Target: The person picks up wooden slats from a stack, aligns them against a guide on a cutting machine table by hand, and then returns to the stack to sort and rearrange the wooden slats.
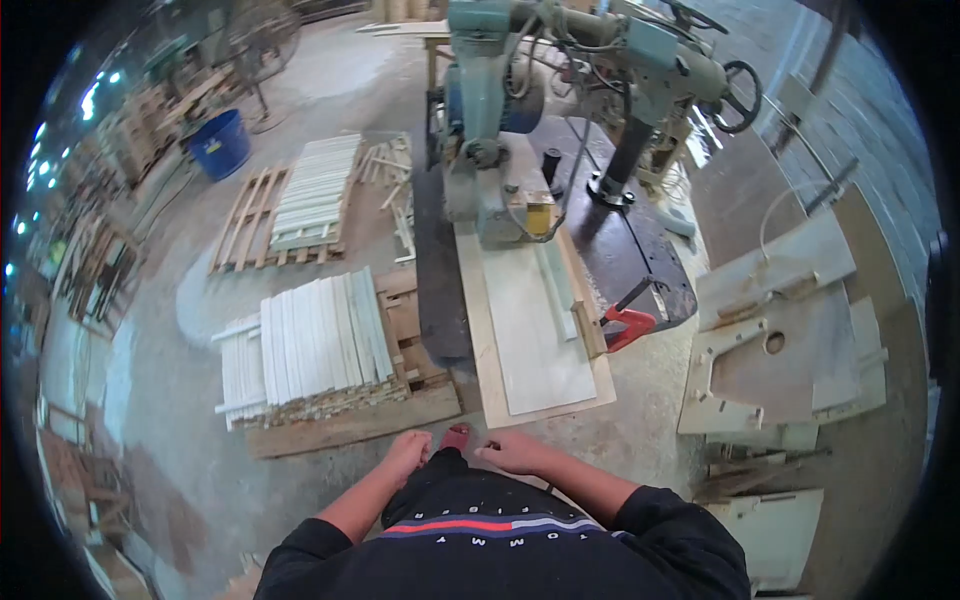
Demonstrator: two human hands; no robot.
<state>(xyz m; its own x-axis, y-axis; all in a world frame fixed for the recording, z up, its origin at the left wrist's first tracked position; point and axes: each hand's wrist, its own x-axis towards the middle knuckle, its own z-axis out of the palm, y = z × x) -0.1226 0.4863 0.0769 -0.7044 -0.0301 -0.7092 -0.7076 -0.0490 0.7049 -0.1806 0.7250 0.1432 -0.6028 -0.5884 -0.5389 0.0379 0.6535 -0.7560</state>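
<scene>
My left hand [407, 455] is held in front of my body with its fingers curled in, and nothing shows in it. Close by on the other side, my right hand [508, 452] is also curled closed, just short of the near end of a long pale board [530, 370]. This board lies on a black machine table and runs back under the head of a green machine [483, 110]. A pale wooden strip [556, 292] rests on it along a wooden fence [587, 315]. A red clamp [628, 326] grips near the table's right edge.
On my left, a pallet [350, 425] carries a stack of pale wooden strips [310, 340]. Behind it stands another stack [318, 190] on a second pallet, and farther back a blue bin [219, 145]. Cut panels [780, 360] lean on the right. A handwheel [738, 97] juts from the machine.
</scene>
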